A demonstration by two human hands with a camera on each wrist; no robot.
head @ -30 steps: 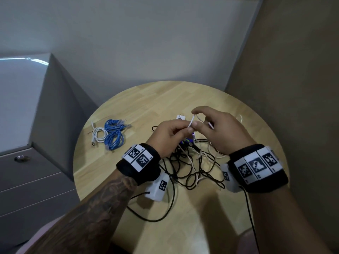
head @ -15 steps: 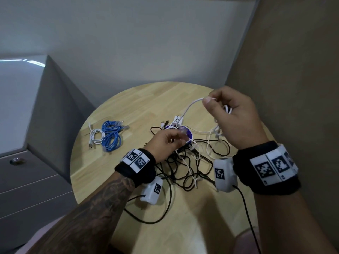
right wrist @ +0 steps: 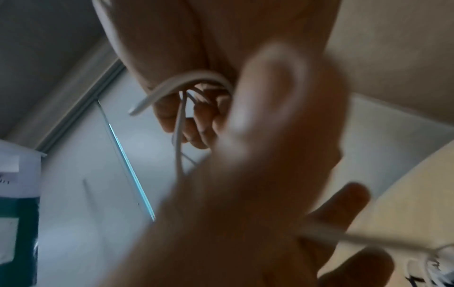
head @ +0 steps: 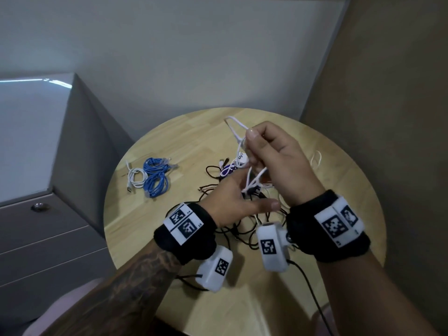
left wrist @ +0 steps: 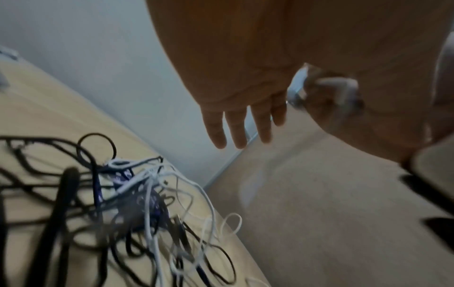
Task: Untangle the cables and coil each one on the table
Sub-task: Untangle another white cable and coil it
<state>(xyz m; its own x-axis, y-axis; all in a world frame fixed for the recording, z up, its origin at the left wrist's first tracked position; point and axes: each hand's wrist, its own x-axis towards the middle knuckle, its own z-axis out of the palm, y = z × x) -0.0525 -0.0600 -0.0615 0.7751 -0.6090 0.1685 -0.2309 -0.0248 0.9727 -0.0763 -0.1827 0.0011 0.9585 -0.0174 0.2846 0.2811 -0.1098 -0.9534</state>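
My right hand [head: 252, 146] is raised above the table and grips loops of a white cable [head: 236, 132]. In the right wrist view its fingers [right wrist: 196, 124] curl round the white cable [right wrist: 180, 116]. Strands hang from it down to a tangle of black and white cables [head: 240, 229] on the round wooden table [head: 194, 132]. My left hand [head: 242, 192] is just below the right one, fingers straight and thumb out, holding nothing. In the left wrist view its straight fingers [left wrist: 236, 126] hover over the tangle [left wrist: 147, 203].
Two coiled blue cables [head: 155, 177] and a small coiled white cable [head: 135, 177] lie at the table's left edge. A grey drawer cabinet [head: 36, 238] stands to the left. A brown partition [head: 388, 117] is close on the right. A wrist-camera lead [head: 312, 292] trails off the front.
Both hands pinched the white cable a second ago. The right hand has since lifted it and gathered it into loops. The left hand let go, dropped to the tangle, then opened under the right hand.
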